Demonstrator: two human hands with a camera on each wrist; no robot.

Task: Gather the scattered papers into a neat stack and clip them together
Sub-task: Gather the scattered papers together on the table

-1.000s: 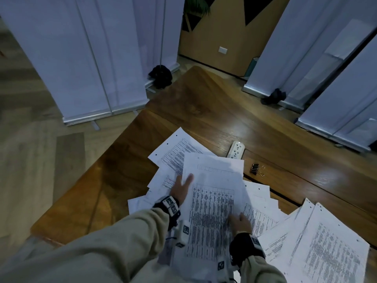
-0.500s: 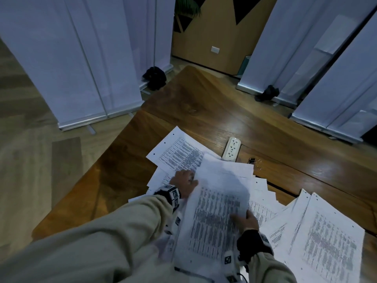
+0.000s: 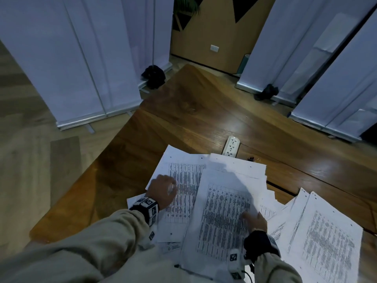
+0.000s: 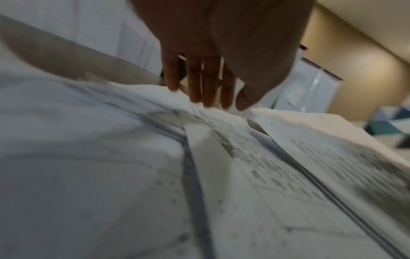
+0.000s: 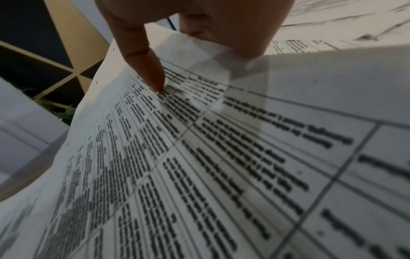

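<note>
- My left hand (image 3: 163, 190) is flat on the sheets at the left of the pile, fingers (image 4: 195, 84) straight and a bit spread, tips on the paper – prob to pin those pages so they don't slide while I work the rest
- My right hand (image 3: 255, 220) pinches the top sheet (image 3: 222, 217) at its right edge: thumb (image 5: 144, 64) on the printed side, other fingers under it. Sheet is lifted and bowed, I guess so it can go over the middle of the pile
- Papers (image 3: 184, 180) not squared yet – fanned and overlapping on the near part of the bench (image 3: 183, 103); another loose lot (image 3: 326, 237) lies off to the right, partly overlapping the main pile
- Clip (image 3: 251, 158) is small and dark, sits on bare wood just past the far edge of the papers, near the white power strip (image 3: 232, 145); untouched, so clipping comes later imo
- Writing: pages are printed tables w/ rows of text, too blurred to read; punch holes along the edges. No brand or label I can make out
</note>
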